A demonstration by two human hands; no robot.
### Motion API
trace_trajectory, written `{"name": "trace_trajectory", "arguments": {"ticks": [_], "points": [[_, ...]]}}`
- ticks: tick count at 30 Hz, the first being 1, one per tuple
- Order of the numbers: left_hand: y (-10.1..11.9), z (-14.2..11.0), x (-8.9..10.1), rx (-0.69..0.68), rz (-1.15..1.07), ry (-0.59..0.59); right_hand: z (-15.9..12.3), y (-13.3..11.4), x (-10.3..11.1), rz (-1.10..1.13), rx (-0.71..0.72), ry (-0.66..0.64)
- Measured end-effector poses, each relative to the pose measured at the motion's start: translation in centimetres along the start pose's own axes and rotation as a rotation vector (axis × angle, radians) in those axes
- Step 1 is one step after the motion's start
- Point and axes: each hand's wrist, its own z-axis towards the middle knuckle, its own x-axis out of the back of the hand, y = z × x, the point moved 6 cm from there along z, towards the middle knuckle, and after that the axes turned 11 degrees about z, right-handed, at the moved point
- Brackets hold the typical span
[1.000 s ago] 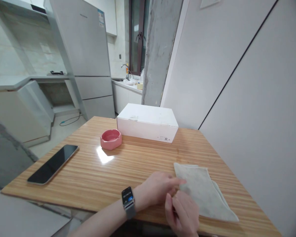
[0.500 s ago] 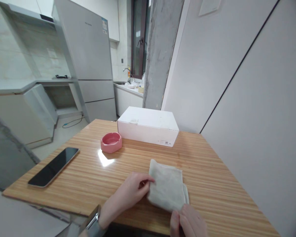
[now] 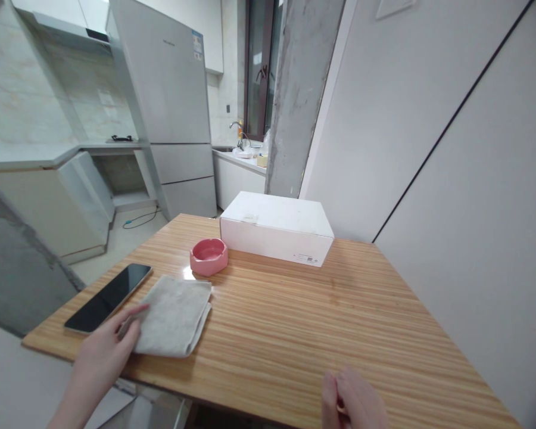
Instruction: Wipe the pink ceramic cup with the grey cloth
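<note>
A folded grey-beige cloth (image 3: 174, 316) lies on the left part of the wooden table, right beside the phone. My left hand (image 3: 107, 345) has the cloth's left edge between thumb and forefinger. Close to the front edge of the table, my right hand (image 3: 354, 398) is curled with its fingers closed, apart from the cloth, and nothing shows in it. The black-screened phone (image 3: 109, 298) lies flat just beyond my left hand. Behind the cloth stands a pink ashtray-like dish (image 3: 208, 257) with notched sides.
A white closed box (image 3: 277, 229) sits at the back of the table (image 3: 295, 322), against the wall side. A white wall (image 3: 451, 196) borders the right. Past the table are a fridge (image 3: 170, 101), a counter (image 3: 27, 154) and a sink with a tap (image 3: 239, 134).
My left hand has carried the cloth from the table's front middle leftward to beside the phone. My right hand has let go of the cloth and stays near the front edge.
</note>
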Motion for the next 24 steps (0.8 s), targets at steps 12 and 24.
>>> {"name": "trace_trajectory", "arguments": {"ticks": [12,24], "points": [[12.5,-5.1,2.0,-0.475,0.049,0.434,-1.3,2.0,-2.5,-0.042,-0.236,-0.269],[21.6,-9.6,-6.2,-0.732,0.110,-0.124,-2.6,2.6,-6.2,-0.188,-0.358,-0.583]]}}
